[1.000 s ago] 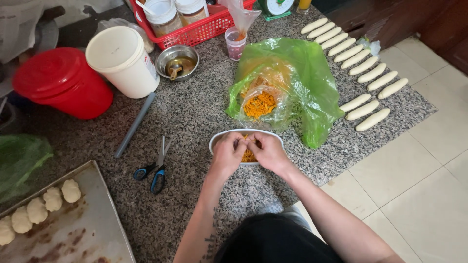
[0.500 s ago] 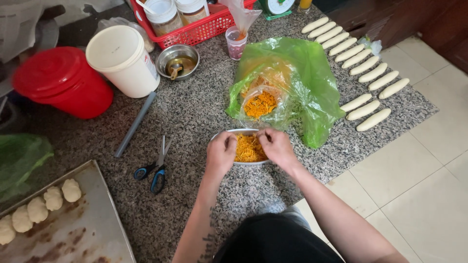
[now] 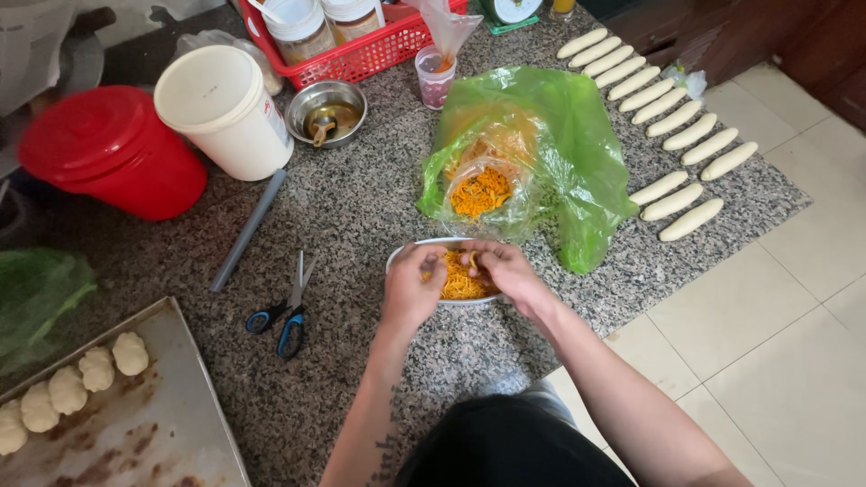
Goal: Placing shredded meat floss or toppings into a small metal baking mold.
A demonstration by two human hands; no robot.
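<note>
Both hands over small metal bowl (image 3: pixel 403 257) of orange shreds (image 3: pixel 458 284) on granite desk (image 3: pixel 361 207), just below green bag (image 3: pixel 577 153). Left hand (image 3: pixel 410 287) fingers curled at bowl rim; right hand (image 3: pixel 503 271) fingers pinching shreds. Scissors (image 3: pixel 287 311) to the left, dough rolls (image 3: pixel 672 149) well apart on the right.

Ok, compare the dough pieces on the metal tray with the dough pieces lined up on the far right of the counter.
The dough on the tray is round and knobbly; the dough on the counter is long, smooth and finger-shaped. The tray pieces sit on a stained metal tray; the long ones lie directly on the granite counter. The tray pieces huddle in one short row, touching; the long ones lie parallel and mostly apart. Both are pale, unbaked-looking dough.
</note>
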